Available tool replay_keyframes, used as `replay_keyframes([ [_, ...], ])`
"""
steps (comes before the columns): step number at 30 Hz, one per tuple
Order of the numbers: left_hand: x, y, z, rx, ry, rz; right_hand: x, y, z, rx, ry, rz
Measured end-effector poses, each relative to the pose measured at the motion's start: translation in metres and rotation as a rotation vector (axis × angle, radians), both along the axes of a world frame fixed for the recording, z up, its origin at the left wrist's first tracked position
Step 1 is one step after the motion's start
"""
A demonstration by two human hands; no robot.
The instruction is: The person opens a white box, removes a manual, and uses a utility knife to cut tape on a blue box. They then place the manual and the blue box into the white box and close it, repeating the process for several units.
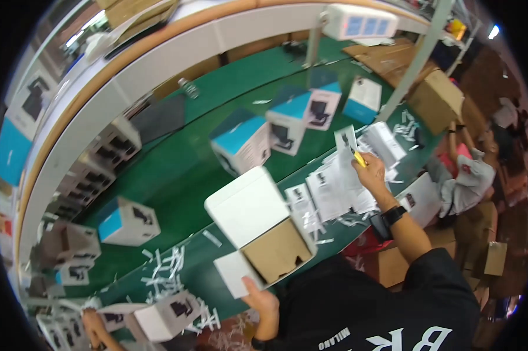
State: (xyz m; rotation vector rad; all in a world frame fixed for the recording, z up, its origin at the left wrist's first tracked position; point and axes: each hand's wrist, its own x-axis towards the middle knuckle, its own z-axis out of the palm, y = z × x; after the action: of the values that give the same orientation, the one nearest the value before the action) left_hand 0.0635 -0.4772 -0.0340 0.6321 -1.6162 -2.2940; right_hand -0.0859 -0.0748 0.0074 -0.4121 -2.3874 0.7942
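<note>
While the near edge of the green bench (176, 181) runs slantwise close by the left fingers, the widest room for moving lies ahead of them, on the broad green stretch beyond the open box. By the right fingers the room narrows, for paper stacks crowd toward that same edge.

The open box (246, 207) stands between the two hands, just beyond the left fingers and to their right. Its white lid is tipped back away from the person, and brown cardboard with dark notches shows inside. The left hand (263, 301) has its thumb at the box's white side flap (233, 274); the other fingers are partly hidden, so I cannot tell whether they pinch it.

Farther out and to the left of the right fingers, three blue-and-white boxes (287, 120) stand in a row, their contents hidden. A lone box (129, 222) stands well apart, ahead and to the left of the left fingers.

The paper stacks (328, 193) lie just nearer than the right fingers and to their left. The right hand (369, 169) pinches a printed leaflet (345, 146) together with a yellow tool (359, 158). White paper strips (164, 272) lie scattered left of the left fingers.
</note>
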Motion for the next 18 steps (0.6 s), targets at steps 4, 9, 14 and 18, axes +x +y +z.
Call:
replay_keyframes([
  [4, 0.000, 0.026, 0.001, 0.287, 0.015, 0.089, 0.026, -0.026, 0.092, -0.160, 0.174, -0.077],
  [9, 0.005, 0.020, 0.021, -0.021, 0.035, -0.262, 0.030, -0.022, 0.103, 0.420, -0.112, 0.066],
  [14, -0.006, 0.003, 0.045, -0.062, -0.037, -0.419, 0.052, -0.036, 0.119, 0.268, 0.136, 0.028],
  [18, -0.009, -0.018, 0.048, -0.211, 0.017, -0.498, 0.098, -0.137, 0.149, -0.004, 0.104, 0.453],
])
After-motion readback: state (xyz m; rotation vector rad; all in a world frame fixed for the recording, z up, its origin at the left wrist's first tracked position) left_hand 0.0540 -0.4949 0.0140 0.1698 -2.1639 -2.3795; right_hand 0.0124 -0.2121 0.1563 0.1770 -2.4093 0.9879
